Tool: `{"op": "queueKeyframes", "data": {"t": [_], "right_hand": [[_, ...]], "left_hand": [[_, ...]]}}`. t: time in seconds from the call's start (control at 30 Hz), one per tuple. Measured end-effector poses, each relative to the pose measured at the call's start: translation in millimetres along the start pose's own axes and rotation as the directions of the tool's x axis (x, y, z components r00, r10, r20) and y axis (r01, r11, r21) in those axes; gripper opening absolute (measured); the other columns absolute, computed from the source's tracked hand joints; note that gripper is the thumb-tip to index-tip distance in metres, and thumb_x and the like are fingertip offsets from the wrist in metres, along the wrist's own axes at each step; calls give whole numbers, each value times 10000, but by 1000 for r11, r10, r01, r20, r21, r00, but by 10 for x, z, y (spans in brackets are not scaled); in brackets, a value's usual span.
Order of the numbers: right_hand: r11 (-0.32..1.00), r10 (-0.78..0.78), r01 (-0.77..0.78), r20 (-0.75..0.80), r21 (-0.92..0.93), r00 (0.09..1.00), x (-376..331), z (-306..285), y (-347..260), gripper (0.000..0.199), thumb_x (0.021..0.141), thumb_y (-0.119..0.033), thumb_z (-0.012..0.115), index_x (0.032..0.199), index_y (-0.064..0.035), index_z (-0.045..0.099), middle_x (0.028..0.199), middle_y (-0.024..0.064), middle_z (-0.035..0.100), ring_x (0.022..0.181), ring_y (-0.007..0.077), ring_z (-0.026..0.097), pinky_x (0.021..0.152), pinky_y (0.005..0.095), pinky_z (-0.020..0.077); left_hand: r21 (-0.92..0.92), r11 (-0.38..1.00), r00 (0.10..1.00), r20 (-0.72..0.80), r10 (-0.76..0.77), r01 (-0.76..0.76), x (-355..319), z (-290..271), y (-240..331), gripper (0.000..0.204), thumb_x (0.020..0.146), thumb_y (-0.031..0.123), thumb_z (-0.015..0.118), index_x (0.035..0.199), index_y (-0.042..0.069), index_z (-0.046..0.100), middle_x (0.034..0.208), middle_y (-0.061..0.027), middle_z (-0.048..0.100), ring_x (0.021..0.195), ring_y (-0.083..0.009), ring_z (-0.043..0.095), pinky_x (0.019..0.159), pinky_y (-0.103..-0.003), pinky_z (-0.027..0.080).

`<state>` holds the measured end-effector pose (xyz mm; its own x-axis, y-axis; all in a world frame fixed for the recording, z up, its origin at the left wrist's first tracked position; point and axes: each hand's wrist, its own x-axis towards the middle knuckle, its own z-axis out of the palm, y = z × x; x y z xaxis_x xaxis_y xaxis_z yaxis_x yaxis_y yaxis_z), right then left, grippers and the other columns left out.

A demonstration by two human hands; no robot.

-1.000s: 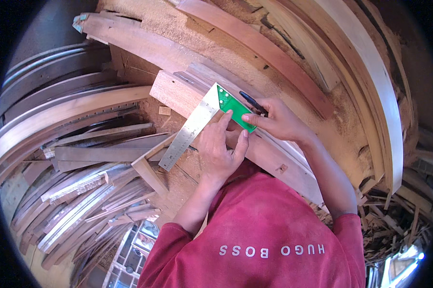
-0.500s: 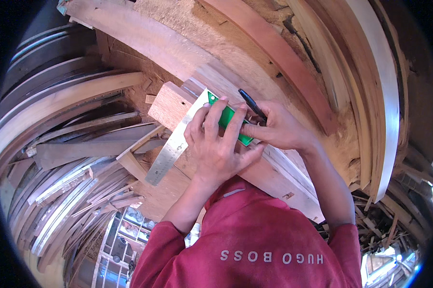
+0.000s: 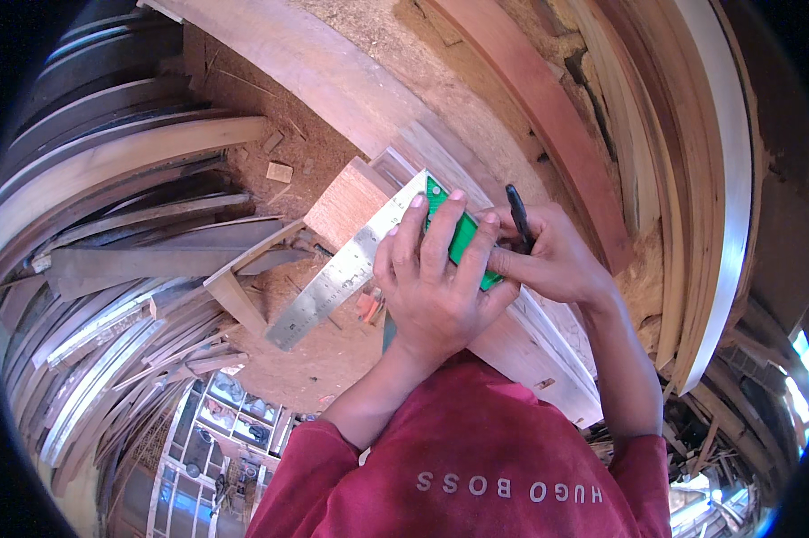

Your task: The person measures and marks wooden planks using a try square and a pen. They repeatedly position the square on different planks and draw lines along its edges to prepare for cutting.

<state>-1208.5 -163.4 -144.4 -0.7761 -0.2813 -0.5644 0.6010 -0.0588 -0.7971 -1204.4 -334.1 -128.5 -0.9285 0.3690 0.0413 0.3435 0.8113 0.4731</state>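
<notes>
My left hand is pressed over a try square with a green stock and a silver ruled blade. Its fingers reach across the green stock, gripping it against a wooden beam. The blade lies across the beam, its free end pointing down and left, past the beam's edge. In my right hand a black pen is pinched, its upper end pointing up; the tip is hidden behind the fingers. The right fingertips are close beside the green stock. Beyond the blade shows the beam's reddish sawn end.
A long pale plank runs beyond the beam, with sawdust around it. A reddish board and stacked planks curve along the right. Many more boards are piled at the left. A small offcut lies on the dusty ground.
The view has shifted, so the hands, square and beam appear a little further right. The pen now stands more upright in my right hand. Both grips stay the same.
</notes>
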Motion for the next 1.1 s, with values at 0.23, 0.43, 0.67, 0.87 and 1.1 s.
{"op": "queueKeyframes", "data": {"t": [0.23,0.43,0.67,0.87,1.1], "right_hand": [[1000,24,-24,-4,3,1000,-34,-1,13,179,892,-129,726,988,13,676,820,-10,648,790,47,530,683,274,469],[1000,5,-5,-12,-8,1000,-38,18,6,160,912,-115,724,1004,7,676,823,-30,632,799,41,525,672,259,465],[999,35,-35,-15,-18,999,-60,13,3,168,919,-129,721,1006,6,671,812,-33,617,798,38,512,667,253,459],[999,29,-29,9,-36,1000,-51,-6,-65,182,921,-114,700,1045,15,669,835,-17,646,822,45,532,695,260,476],[999,46,-46,-3,19,999,-57,10,-99,192,920,-99,687,1066,24,666,885,-2,661,855,52,543,745,265,490]], "left_hand": [[-9,1000,1000,-7,11,-11,-2,10,-4,569,619,448,786,1127,195,735,1359,-82,559,1319,-374,466,1036,-479,326],[-8,1000,1000,10,15,-15,-23,9,-24,573,649,480,783,1152,210,729,1362,-73,558,1330,-371,458,1040,-468,308],[-14,1000,1000,4,17,-17,-34,35,-37,561,658,456,778,1157,207,720,1368,-76,557,1337,-368,454,1041,-466,299],[4,1000,1000,1,4,-4,-45,47,-21,551,662,452,767,1155,214,708,1383,-76,551,1330,-369,466,1025,-469,310],[0,1000,1000,-13,13,-13,-30,58,-23,519,668,449,772,1129,223,699,1396,-81,543,1337,-375,460,1023,-476,316]]}}
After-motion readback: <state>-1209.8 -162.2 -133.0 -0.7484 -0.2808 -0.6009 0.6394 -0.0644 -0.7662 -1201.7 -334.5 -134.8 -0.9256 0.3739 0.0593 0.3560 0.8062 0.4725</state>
